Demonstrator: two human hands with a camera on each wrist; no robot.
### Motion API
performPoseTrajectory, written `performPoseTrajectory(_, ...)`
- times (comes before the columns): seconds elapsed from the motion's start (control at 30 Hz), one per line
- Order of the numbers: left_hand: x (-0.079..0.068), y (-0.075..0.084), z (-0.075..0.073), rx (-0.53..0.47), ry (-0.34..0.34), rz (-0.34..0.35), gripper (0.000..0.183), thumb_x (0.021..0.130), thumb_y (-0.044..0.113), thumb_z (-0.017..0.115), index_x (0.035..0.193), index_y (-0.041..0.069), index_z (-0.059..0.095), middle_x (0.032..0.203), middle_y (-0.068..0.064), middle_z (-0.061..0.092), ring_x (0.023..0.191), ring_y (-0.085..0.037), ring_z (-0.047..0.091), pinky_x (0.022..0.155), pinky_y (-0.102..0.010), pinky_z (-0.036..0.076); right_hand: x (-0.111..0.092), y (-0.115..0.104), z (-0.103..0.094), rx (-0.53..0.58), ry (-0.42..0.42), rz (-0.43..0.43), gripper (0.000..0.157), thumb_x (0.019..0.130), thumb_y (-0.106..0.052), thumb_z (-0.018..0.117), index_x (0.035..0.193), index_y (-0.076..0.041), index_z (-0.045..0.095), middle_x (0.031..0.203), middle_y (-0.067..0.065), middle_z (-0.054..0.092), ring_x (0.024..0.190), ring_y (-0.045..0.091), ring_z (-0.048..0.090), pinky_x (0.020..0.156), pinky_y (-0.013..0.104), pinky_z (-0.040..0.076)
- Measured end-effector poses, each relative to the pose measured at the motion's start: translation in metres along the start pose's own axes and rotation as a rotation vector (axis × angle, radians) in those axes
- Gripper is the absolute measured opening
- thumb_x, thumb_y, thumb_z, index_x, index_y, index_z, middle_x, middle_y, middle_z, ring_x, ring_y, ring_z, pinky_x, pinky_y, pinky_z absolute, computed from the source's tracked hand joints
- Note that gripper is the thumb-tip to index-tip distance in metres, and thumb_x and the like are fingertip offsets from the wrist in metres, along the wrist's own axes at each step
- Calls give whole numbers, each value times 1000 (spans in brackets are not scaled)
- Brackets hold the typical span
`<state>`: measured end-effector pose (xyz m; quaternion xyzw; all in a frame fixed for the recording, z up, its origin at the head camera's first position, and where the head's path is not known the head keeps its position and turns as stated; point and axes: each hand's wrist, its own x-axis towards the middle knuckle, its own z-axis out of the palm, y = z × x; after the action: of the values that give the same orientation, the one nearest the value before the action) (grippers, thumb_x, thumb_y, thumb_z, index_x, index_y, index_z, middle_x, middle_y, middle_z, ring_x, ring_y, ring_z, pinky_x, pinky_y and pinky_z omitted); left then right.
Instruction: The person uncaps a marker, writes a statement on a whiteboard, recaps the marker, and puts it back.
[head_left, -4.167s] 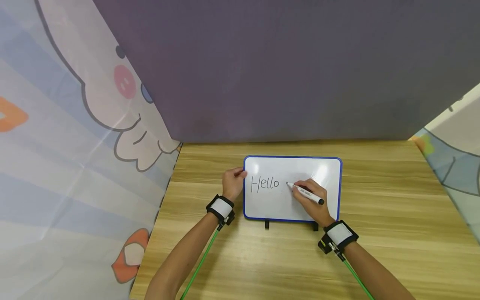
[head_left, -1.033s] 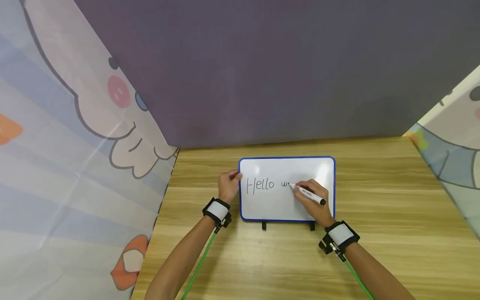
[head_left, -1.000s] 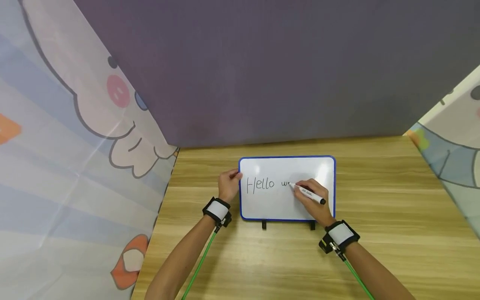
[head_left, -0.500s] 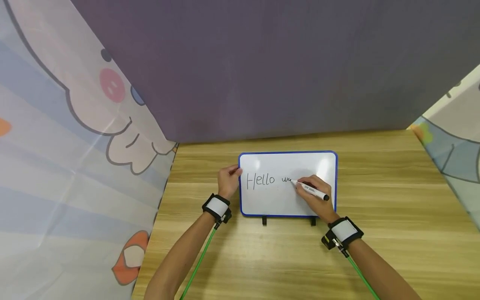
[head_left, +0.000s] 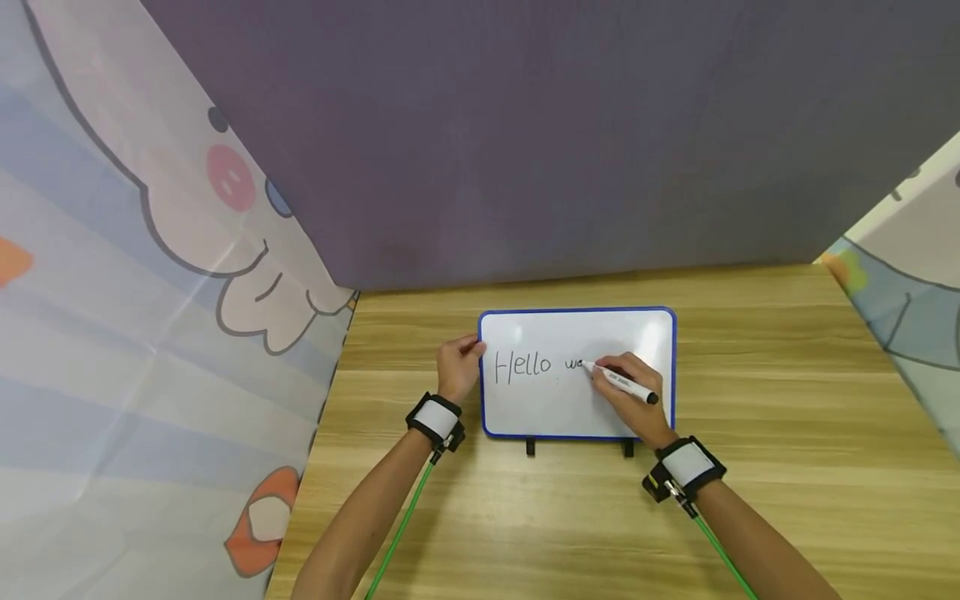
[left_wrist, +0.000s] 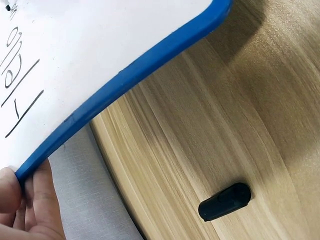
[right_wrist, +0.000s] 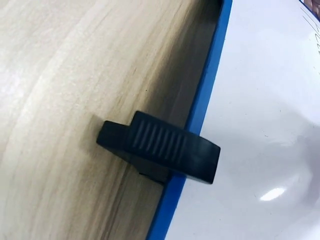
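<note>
A whiteboard [head_left: 540,408] with a blue rim rests on black feet on the table. It bears "Hello" and a small "wo" in black. My left hand [head_left: 459,367] pinches the board's left edge, thumb on the front and fingers behind; the left wrist view shows this grip at the blue rim [left_wrist: 120,82]. With my right hand [head_left: 637,400] I hold a white marker [head_left: 622,382], black at its rear end, its tip at the "o". In the right wrist view a ribbed black foot [right_wrist: 165,145] clasps the lower rim; hand and marker are out of that view.
The board stands on a wooden table [head_left: 780,400]. A small black cylinder [left_wrist: 225,201], like a marker cap, lies left of the board. Behind rises a grey-purple panel [head_left: 525,150]; a cartoon-printed sheet [head_left: 135,350] borders the left side. Green cables [head_left: 400,533] trail from both wrist straps.
Over the last seconds "wo" has appeared after "Hello", and the marker tip has moved slightly right. In the last half second the "o" has closed. My left hand keeps its grip.
</note>
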<state>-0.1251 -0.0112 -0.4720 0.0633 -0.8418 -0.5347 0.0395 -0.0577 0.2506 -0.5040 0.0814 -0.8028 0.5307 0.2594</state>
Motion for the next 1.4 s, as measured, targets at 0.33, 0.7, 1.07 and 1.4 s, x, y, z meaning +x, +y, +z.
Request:
performPoseTrajectory(0.33, 1, -2, 0, 18, 10, 12, 19, 86, 5, 63, 102, -2, 70, 99, -19, 71, 85, -27, 69, 70, -33, 57, 0, -2, -5, -41, 36, 16, 14, 74, 1, 72, 85, -7, 71, 74, 4, 63, 69, 0, 53, 60, 9, 42)
performPoseTrajectory(0.7, 0, -6, 1, 26, 8, 29, 19, 86, 5, 63, 102, -2, 71, 97, -19, 71, 83, -27, 69, 68, -33, 57, 1, -20, -3, 0, 27, 37, 15, 71, 11, 70, 84, 4, 69, 73, 15, 62, 70, 2, 54, 64, 6, 41)
performPoseTrajectory(1.07, 1, -3, 2, 35, 32, 62, 18, 84, 2, 64, 100, -4, 71, 94, -20, 71, 80, -28, 69, 66, -34, 57, 0, 0, -2, -31, 49, 22, 15, 72, 2, 73, 85, -5, 70, 74, 8, 63, 70, -1, 53, 62, 7, 41)
performPoseTrajectory(1.4, 2, -5, 3, 30, 36, 37, 18, 84, 3, 64, 100, -2, 71, 95, -19, 72, 80, -26, 69, 66, -33, 56, -8, 0, -4, -54, 15, 41, 14, 74, 0, 73, 85, -7, 70, 76, 4, 64, 71, -1, 54, 63, 7, 43)
